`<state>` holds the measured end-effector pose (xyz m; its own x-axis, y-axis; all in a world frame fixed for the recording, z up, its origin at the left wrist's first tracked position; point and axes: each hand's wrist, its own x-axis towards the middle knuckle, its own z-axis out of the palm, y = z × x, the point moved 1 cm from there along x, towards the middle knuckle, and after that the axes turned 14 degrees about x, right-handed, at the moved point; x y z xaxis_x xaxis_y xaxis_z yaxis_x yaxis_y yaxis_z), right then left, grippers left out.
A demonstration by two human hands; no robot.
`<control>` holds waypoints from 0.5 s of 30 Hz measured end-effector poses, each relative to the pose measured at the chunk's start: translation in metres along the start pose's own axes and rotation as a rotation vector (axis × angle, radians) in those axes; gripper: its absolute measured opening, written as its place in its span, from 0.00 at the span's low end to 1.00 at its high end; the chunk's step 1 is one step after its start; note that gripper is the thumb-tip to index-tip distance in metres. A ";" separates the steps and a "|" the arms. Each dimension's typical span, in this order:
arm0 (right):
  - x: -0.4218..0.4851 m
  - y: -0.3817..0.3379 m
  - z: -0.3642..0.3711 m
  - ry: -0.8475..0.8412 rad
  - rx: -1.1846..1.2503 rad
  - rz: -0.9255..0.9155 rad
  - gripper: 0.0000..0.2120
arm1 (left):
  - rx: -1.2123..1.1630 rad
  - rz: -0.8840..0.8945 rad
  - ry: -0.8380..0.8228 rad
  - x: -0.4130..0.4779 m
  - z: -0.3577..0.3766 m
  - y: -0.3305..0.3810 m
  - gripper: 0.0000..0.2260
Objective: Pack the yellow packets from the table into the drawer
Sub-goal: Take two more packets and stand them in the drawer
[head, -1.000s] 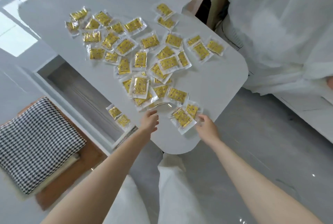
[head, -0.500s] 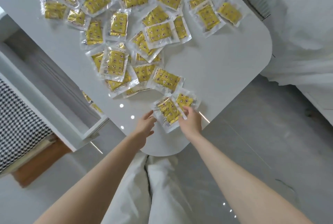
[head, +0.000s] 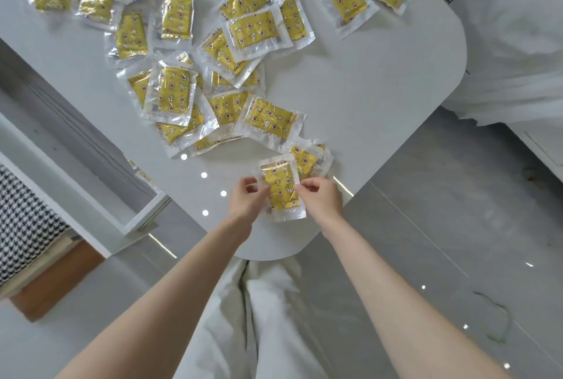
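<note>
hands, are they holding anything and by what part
One yellow packet, pinched at its clear side margins: left hand on the left edge, right hand on the right edge.

You have one yellow packet at the 6 o'clock corner of the surface, pinched by its clear side edges between the fingers of your left hand and right hand. It is a yellow pad printed with stars and flowers, sealed in a crinkly clear wrapper, its long side running toward 12 o'clock. A second packet lies just behind it toward 1 o'clock, partly covered. The rest of the packets lie scattered and overlapping from the middle out to 10 and 12 o'clock. The drawer stands open at 9 o'clock, white-walled and grey inside.
</note>
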<state>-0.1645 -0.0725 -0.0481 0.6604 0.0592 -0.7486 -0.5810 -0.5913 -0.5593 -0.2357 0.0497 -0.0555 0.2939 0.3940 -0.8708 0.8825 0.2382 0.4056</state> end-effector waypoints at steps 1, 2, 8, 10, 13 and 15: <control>-0.002 0.003 -0.004 0.015 0.047 0.014 0.04 | 0.032 0.044 0.023 -0.002 0.000 0.003 0.09; -0.003 0.007 -0.007 0.041 0.082 0.024 0.04 | 0.065 0.092 0.040 -0.005 0.000 0.009 0.07; -0.006 0.013 -0.014 0.195 0.276 0.074 0.01 | 0.320 0.297 -0.053 0.002 0.017 0.040 0.14; -0.005 0.010 -0.011 0.218 0.330 0.086 0.04 | 0.397 0.329 -0.050 0.006 0.022 0.044 0.16; -0.002 0.007 -0.008 0.257 0.380 0.102 0.08 | 0.431 0.381 -0.024 0.011 0.029 0.044 0.17; 0.000 0.006 -0.006 0.266 0.417 0.123 0.11 | 0.438 0.384 -0.025 0.012 0.032 0.043 0.17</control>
<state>-0.1651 -0.0805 -0.0492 0.6416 -0.2294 -0.7320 -0.7670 -0.2062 -0.6077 -0.1828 0.0358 -0.0574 0.6268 0.3575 -0.6923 0.7789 -0.3094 0.5455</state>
